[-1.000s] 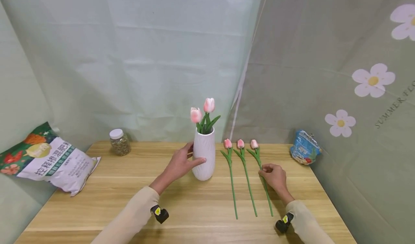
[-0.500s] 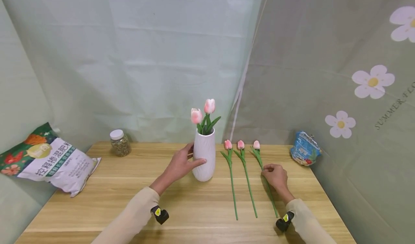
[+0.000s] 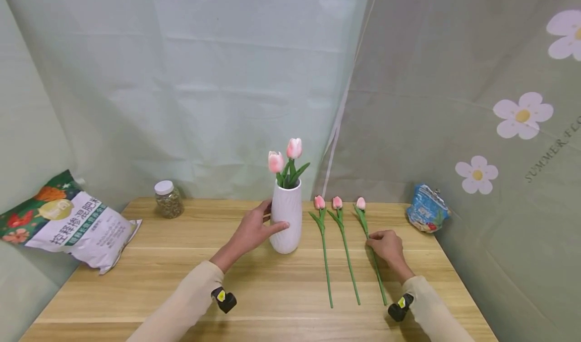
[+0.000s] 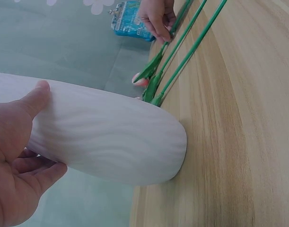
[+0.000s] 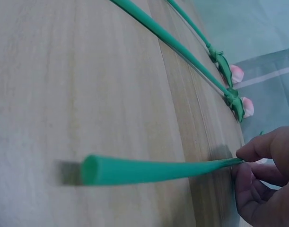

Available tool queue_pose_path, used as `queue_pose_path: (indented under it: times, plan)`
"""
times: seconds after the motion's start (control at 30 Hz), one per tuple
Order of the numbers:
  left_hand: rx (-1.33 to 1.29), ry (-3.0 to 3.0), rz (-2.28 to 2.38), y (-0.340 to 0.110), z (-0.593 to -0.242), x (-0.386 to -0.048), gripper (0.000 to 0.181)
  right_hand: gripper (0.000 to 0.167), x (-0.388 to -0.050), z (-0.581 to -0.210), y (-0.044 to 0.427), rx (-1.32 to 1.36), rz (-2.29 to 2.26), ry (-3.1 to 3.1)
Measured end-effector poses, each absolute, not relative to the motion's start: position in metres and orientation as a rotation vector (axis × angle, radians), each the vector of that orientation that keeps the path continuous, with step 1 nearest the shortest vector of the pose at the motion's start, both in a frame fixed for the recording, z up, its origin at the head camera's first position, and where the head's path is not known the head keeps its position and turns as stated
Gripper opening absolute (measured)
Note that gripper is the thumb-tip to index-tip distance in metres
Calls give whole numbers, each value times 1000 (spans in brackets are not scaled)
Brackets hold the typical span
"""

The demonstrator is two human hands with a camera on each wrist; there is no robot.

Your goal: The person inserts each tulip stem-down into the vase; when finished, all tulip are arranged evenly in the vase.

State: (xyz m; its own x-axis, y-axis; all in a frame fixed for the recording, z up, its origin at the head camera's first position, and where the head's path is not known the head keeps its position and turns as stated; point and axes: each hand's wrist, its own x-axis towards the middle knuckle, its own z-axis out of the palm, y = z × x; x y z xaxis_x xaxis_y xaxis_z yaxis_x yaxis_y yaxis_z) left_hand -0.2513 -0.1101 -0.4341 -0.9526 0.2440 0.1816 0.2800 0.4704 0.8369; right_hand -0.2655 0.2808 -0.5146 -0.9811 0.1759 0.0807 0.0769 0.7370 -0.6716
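you have two pink tulips (image 3: pixel 294 149) standing in the vase (image 3: pixel 288 223), near the far edge of the table (image 3: pixel 272 301), with your left hand (image 3: pixel 254 228) gripping its side. three seem left: your right hand (image 3: pixel 386 247) pinches the rightmost tulip (image 3: pixel 363 221) toward the right edge, two others (image 3: pixel 321 225) lie untouched beside it

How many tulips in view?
5. Two tulips stand in the vase; two tulips lie on the table to its right; the fifth tulip, farther right, is pinched by the right hand. The vase's inside is hidden.
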Motion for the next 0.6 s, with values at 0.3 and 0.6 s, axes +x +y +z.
queue_pose_path:
  times: [0.3, 0.6]
  plan:
    - [-478, -2655, -1516, -109, -435, -253, 85, 20, -260, -511, 283, -227, 1102, -2734]
    - [-484, -2645, -1530, -110, -435, -252, 84, 24, -255, -497, 286, -272, 1154, -2654]
